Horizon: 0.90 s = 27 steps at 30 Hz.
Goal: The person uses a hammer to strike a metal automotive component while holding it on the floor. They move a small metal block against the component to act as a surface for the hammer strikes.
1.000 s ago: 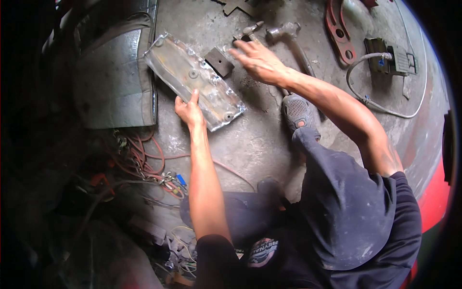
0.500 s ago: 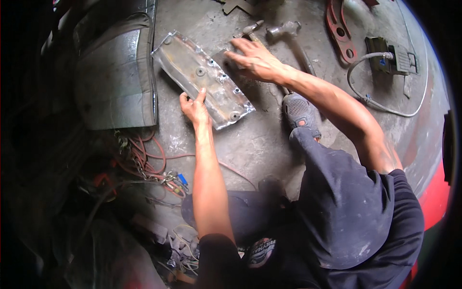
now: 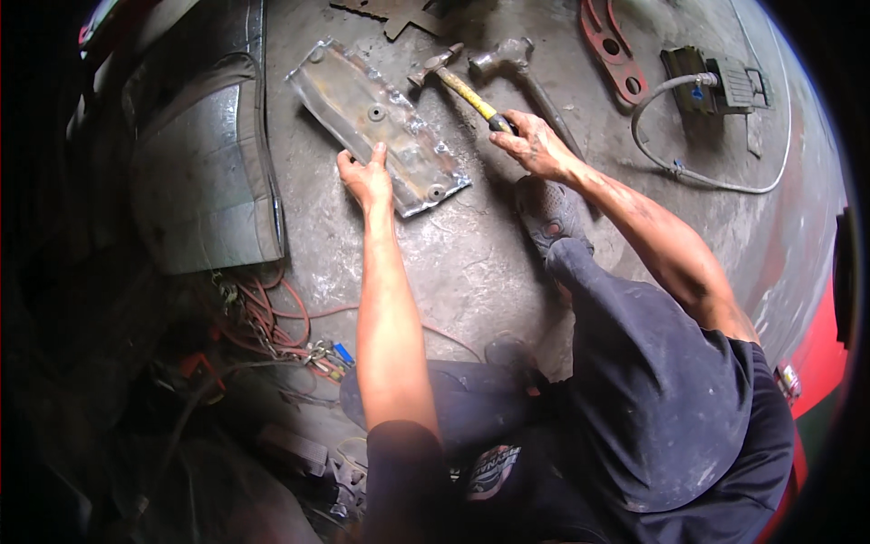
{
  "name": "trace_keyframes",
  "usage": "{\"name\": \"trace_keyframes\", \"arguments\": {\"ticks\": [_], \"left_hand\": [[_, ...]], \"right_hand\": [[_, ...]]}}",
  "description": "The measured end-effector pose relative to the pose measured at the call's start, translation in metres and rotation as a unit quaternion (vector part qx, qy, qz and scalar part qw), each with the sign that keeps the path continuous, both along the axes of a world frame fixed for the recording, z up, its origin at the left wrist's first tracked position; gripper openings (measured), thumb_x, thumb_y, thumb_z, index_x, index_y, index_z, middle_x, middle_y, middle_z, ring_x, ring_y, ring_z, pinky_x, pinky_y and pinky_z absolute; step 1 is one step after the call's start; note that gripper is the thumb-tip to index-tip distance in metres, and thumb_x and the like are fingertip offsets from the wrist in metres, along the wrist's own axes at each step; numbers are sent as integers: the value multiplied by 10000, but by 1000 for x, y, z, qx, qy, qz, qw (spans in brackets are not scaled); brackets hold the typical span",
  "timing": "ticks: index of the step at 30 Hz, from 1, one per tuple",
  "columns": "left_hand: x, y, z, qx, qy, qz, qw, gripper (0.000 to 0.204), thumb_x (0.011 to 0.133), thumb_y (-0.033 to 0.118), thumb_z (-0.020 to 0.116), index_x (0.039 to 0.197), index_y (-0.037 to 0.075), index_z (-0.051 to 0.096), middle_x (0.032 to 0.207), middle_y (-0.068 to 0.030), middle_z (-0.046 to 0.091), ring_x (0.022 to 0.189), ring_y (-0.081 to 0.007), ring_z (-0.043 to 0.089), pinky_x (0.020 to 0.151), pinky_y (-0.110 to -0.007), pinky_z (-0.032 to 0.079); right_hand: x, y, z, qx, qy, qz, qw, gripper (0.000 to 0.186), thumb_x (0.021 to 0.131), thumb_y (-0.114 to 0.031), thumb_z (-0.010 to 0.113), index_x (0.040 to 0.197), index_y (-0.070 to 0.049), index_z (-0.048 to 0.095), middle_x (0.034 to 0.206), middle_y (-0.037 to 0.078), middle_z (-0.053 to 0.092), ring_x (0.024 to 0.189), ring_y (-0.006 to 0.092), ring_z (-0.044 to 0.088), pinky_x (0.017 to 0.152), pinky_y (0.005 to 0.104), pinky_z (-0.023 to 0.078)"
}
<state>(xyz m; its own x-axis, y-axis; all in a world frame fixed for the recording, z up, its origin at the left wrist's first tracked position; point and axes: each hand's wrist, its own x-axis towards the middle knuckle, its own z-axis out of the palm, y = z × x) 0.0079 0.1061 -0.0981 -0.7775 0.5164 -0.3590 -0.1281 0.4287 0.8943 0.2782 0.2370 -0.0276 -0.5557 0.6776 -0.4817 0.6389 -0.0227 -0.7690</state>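
My left hand [image 3: 367, 175] grips the near left edge of a worn sheet-metal panel [image 3: 355, 116], thumb on top and fingers underneath. The long panel lies slantwise, with round holes and rough shiny spots along its far right edge. To the right, my right hand [image 3: 536, 145] is closed around the dark handle end of a hammer [image 3: 467, 93]. This hammer has a yellow shaft and a small metal head that points away to the far left, near the panel. Beside it lies a heavier, all-metal hammer [image 3: 535, 86] on the concrete floor.
A grey vehicle panel [image 3: 208, 172] stands at the left. Red hoses [image 3: 288, 313] and cables lie tangled near it. At the far right are a red metal bracket [image 3: 612, 45] and a boxy device [image 3: 725, 86] with a looped cable. A jagged metal plate [image 3: 390, 14] lies at the back.
My right hand has moved from beside the panel toward the right and closed on the yellow hammer's handle. My left hand still holds the panel.
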Motion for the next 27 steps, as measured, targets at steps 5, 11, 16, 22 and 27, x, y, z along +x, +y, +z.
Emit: {"name": "trace_keyframes", "arguments": {"ticks": [5,11,16,22,27], "left_hand": [[-10,7,7,-124,100,-82,984,562,835,138,834,1217,-121,514,1112,-242,681,1001,-292,660,917,-402,512],[-15,0,-5,-112,50,-67,990,568,832,178,843,1194,-130,532,1131,-271,668,1024,-331,653,952,-415,498],[-10,2,-12,-120,89,-99,984,608,844,194,832,1225,-148,504,1166,-311,642,1088,-398,640,996,-442,479],[-13,0,23,-159,110,-112,975,657,873,233,801,1282,-159,469,1265,-361,589,1199,-451,589,1060,-461,436],[-9,7,7,-158,97,-116,976,650,874,223,801,1283,-156,466,1275,-364,587,1202,-446,594,1058,-457,439]], "right_hand": [[16,-39,24,104,78,-11,991,341,957,-239,645,1196,-34,514,813,213,622,768,378,640,699,469,470],[13,-50,29,37,43,11,998,321,978,-205,634,1236,-44,532,820,234,643,781,423,663,701,489,483],[9,-51,42,128,50,24,990,334,1009,-204,609,1290,-35,545,805,218,657,747,404,682,669,475,513],[-23,-35,81,277,306,-13,911,405,952,-66,675,1317,-7,512,828,181,653,671,327,680,611,400,541],[-7,-22,15,82,-63,125,987,185,1046,-280,545,1039,-105,483,706,196,630,654,394,658,568,495,484]]}}
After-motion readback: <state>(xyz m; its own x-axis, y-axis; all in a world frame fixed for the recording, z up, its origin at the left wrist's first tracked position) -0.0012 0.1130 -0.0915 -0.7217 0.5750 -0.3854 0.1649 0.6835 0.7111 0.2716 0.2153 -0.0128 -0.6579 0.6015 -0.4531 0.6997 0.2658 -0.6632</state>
